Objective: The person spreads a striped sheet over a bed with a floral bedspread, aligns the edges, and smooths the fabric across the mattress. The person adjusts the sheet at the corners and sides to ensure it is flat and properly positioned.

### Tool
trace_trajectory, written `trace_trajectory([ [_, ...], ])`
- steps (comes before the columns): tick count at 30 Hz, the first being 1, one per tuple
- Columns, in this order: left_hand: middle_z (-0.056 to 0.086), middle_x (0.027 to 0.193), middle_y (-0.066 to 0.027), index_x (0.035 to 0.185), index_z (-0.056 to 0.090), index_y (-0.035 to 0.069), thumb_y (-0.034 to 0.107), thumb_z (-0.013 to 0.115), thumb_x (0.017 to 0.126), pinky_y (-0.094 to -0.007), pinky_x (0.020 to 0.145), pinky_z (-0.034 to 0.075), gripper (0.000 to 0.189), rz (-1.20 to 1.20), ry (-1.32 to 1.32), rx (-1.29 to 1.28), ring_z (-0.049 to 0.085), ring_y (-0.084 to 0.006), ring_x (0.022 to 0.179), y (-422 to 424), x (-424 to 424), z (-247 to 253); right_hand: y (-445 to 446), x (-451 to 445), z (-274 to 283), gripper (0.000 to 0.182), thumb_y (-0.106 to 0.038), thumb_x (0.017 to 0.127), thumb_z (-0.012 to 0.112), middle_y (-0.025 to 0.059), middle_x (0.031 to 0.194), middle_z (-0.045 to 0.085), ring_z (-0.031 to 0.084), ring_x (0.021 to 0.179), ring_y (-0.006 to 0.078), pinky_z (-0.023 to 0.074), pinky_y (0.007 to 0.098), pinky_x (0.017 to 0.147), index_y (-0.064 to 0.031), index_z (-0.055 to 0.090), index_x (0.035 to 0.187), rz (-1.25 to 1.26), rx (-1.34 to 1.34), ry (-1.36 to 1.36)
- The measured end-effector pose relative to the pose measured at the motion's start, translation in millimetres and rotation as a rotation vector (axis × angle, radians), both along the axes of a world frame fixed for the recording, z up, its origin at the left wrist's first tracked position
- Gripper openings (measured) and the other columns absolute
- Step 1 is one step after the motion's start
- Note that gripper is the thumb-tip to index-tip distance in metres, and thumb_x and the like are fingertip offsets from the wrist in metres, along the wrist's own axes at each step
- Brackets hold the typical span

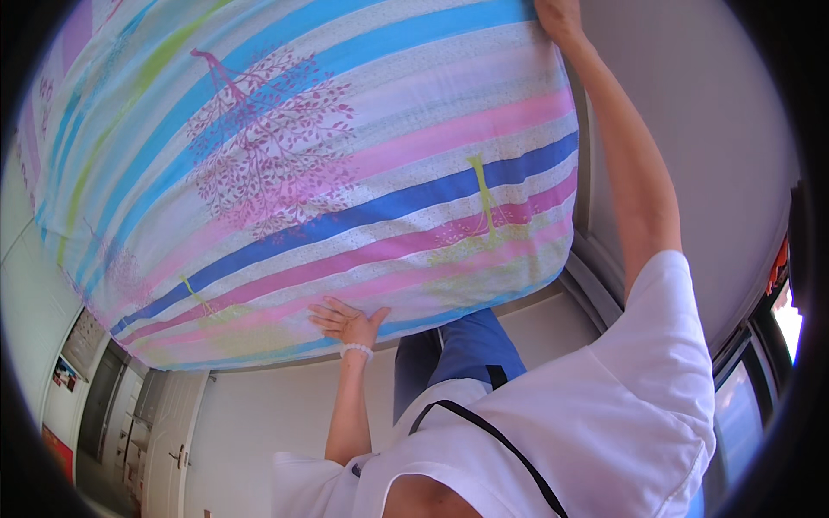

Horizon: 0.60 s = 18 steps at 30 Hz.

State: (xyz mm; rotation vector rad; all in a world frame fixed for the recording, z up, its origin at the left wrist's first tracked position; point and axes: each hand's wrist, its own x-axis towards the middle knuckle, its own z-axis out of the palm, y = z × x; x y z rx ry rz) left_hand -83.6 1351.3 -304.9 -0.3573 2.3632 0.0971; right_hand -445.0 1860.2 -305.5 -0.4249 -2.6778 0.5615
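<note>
A striped, tree-printed bed sheet [401,162] spreads over the bed in front of me. Pink, blue, white and green bands run across it, and shallow wrinkles show near its lower border. My left hand [353,322], with a pale beaded bracelet [357,350] at the wrist, rests on the sheet near that border, fingers spread and nothing held. Stretched far forward, my right hand [562,18] is at the sheet's right edge by the top of the view. Its fingers are cut off or hidden, so I cannot tell whether they grip the fabric.
A pale wall [706,129] rises along the bed's right side, with folded grey cloth [592,278] low beside it. Windows [741,408] are at the far right. Lower left, a white door [171,440] stands by a doorway. My blue-trousered legs [476,349] are close to the bed.
</note>
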Motion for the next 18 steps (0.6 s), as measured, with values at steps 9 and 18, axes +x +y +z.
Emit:
trace_trajectory([
  [9, -0.024, 0.139, -0.0338, 0.139, -0.016, 0.002, 0.066, 0.072, 0.054, -0.0740, 0.091, 0.003, 0.138, 0.088, -0.151, 0.003, -0.021, -0.0583, 0.124, 4, -20, 11, -220, 175, 60, 0.063, -0.007, 0.076, 0.060, 0.0182, 0.141, 0.030, 0.027, 0.130, 0.0373, 0.0183, 0.0549, 0.104, -0.0077, 0.036, 0.134, 0.443, -0.012, -0.183],
  [18, -0.024, 0.141, -0.0294, 0.142, -0.015, 0.013, 0.067, 0.071, 0.053, -0.0772, 0.087, 0.003, 0.134, 0.110, -0.094, 0.086, -0.020, -0.0562, 0.126, -6, -14, 15, -218, 194, 21, 0.059, -0.033, 0.083, 0.055, 0.0038, 0.146, 0.028, 0.020, 0.136, 0.0263, 0.0054, 0.0561, 0.106, -0.0184, 0.037, 0.137, 0.579, 0.413, -0.478],
])
